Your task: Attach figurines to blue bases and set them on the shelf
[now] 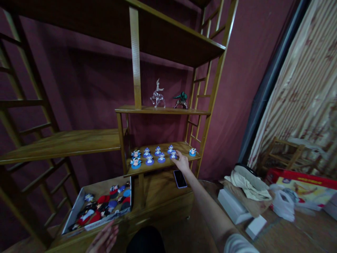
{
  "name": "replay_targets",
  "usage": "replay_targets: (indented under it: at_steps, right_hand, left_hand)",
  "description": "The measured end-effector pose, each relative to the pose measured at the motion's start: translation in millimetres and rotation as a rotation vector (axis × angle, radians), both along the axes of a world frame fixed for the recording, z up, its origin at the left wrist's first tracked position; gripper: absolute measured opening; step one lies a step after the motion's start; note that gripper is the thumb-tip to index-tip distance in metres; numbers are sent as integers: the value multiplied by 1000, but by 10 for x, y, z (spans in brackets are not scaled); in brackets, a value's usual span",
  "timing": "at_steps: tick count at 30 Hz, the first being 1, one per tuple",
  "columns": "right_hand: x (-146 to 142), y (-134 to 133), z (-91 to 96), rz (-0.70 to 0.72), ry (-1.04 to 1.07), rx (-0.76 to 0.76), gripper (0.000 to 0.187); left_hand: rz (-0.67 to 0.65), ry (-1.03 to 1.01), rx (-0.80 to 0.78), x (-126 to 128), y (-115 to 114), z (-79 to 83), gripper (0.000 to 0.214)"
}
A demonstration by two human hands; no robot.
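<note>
My right hand (181, 162) reaches onto the small lower shelf, its thumb and fingers closed on a small purple-based figurine (173, 154) at the front. Right behind that figurine stands a similar purple figurine (170, 149). Further left are more purple figurines (161, 157) in two rows, then two blue-based figurines (136, 162) at the left end. Another blue-based figurine (192, 151) stands alone to the right of my hand. Low in the view, my left hand (104, 239) holds nothing, with its fingers stretched out near an open box (68, 218) of jumbled figurines (101, 207).
A phone (180, 179) lies on the board below the shelf. Above stand a clear deer ornament (158, 96) and a dark green figure (181, 99). White boxes (233, 205), cloth (249, 186) and a plastic bag (283, 203) sit on the floor at right.
</note>
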State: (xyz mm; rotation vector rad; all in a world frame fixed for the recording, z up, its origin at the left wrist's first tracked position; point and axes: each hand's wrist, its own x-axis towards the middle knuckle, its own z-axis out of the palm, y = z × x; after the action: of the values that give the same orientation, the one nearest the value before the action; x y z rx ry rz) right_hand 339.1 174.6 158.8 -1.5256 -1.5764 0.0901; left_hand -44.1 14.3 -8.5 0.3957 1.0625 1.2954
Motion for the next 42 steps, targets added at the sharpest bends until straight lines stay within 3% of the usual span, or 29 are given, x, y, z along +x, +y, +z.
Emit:
replay_targets:
  at_steps: [7, 19, 32, 42]
  right_hand:
    - [-13, 6, -21, 8, -31, 20, 46]
    - [10, 26, -93, -11, -77, 62, 46]
    - [-9, 19, -102, -35, -35, 63, 47]
    - [-12, 28, -91, -45, -77, 54, 49]
  left_hand:
    - [-7, 20, 9, 20, 1, 0, 51]
    - [1, 34, -2, 71, -67, 164, 52]
    - [8, 35, -15, 62, -61, 141, 61]
    - [14, 37, -12, 59, -55, 96, 56]
